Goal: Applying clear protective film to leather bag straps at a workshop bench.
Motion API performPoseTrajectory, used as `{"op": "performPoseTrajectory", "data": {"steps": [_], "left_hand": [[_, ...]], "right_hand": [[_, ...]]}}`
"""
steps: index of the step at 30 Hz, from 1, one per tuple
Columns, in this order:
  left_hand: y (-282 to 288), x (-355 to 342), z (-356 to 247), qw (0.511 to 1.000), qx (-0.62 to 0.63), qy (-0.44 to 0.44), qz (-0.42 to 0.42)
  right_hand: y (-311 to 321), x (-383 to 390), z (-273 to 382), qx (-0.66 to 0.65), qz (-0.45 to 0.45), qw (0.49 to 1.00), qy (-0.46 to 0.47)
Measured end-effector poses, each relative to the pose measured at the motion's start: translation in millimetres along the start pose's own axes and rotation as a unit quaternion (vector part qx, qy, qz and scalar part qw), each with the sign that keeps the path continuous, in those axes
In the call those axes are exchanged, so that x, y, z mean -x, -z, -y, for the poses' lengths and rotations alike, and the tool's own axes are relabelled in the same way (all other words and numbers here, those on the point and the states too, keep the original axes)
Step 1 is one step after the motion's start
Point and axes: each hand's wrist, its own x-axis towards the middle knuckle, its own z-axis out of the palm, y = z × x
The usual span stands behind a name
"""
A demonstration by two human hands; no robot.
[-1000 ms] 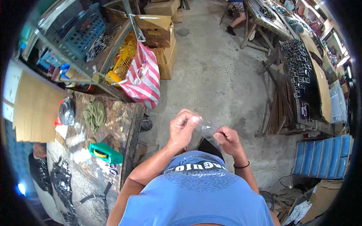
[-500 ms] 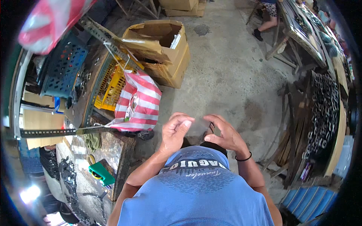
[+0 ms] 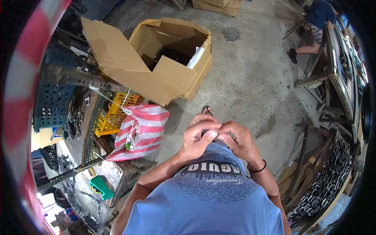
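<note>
My left hand (image 3: 198, 135) and my right hand (image 3: 238, 139) meet in front of my waist, above the blue shirt (image 3: 211, 196). Their fingers curl inward, and the thumbs and fingertips come together in a pinch. Whatever lies between them, if anything, is hidden or too small to make out. A black band (image 3: 257, 166) circles my right wrist. Nearest on the left hangs a red-and-white striped plastic bag (image 3: 150, 117).
An open cardboard box (image 3: 174, 78) with dark contents stands ahead, a yellow basket (image 3: 113, 117) and blue crate (image 3: 55, 94) to the left. A green object (image 3: 102, 188) lies on the lower-left bench. Chains (image 3: 325, 180) hang at right; another person (image 3: 319, 19) is at a far-right table.
My hands, apart before with a faint translucent blur between them, have come together at the fingertips. The view has shifted, with a foot now showing beyond my hands.
</note>
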Motion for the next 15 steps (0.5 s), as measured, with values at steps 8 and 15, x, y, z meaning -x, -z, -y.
{"op": "performPoseTrajectory", "data": {"steps": [8, 15], "left_hand": [[25.0, -93.0, 7.7, 0.976, -0.164, 0.088, -0.111], [15.1, -118.8, 14.7, 0.94, -0.183, 0.024, -0.288]], "right_hand": [[22.0, -121.4, -39.2, -0.103, 0.051, 0.988, -0.102], [56.1, -196.0, -75.1, -0.053, 0.321, 0.942, -0.083]]}}
